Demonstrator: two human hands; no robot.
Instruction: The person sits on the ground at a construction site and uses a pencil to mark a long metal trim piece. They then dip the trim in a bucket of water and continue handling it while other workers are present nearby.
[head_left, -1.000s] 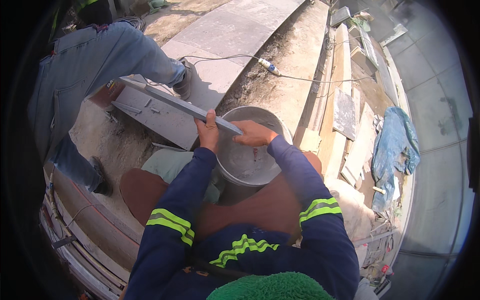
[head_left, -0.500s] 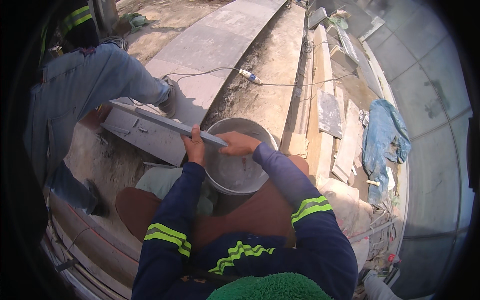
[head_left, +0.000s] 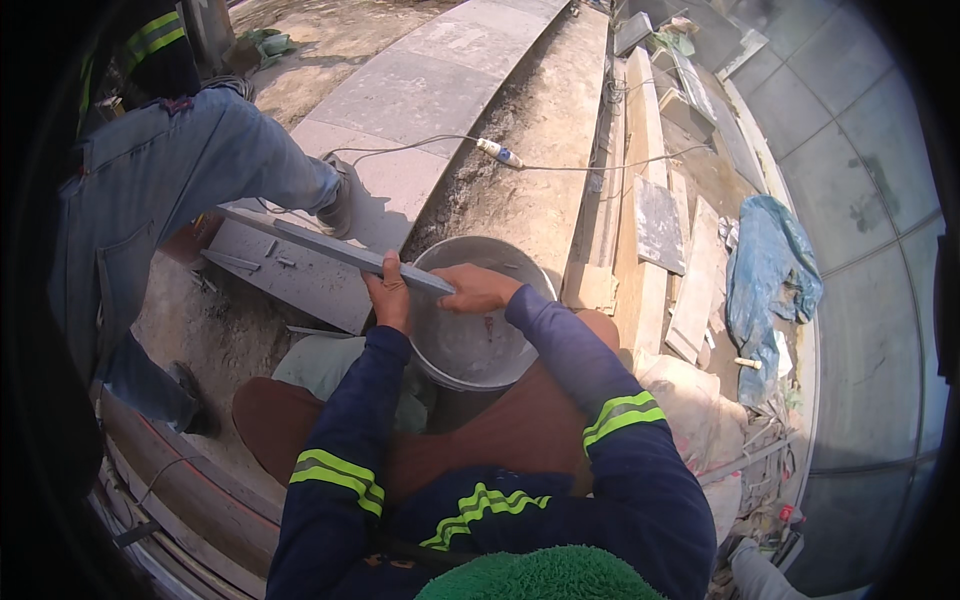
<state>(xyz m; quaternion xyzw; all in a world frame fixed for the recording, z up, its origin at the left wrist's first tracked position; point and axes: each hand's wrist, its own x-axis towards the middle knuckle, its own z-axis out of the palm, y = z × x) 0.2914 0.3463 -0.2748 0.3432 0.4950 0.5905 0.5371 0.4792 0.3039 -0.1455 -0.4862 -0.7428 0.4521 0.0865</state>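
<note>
A long, narrow grey strip (head_left: 330, 245), straight-edged like cut stone or tile, slants from the upper left down to the right. My left hand (head_left: 389, 291) grips it near its lower part, thumb on top. At its near right end, my right hand (head_left: 476, 288) is closed round it. Under both hands stands a round grey bucket (head_left: 470, 355), its inside coated with pale dust, with a small reddish-brown mark on it. The strip's right end lies above the bucket's opening.
At left a person in jeans (head_left: 190, 160) stands with one shoe on the slab walkway (head_left: 400, 95). A grey board (head_left: 290, 270) with small offcuts lies below. A cable with a connector (head_left: 500, 153) crosses behind the bucket. Planks (head_left: 640, 240) and a blue plastic sheet (head_left: 765, 265) lie right.
Almost nothing differs. Both hands keep their hold on the grey strip in the same place, and the person at left has shifted very slightly.
</note>
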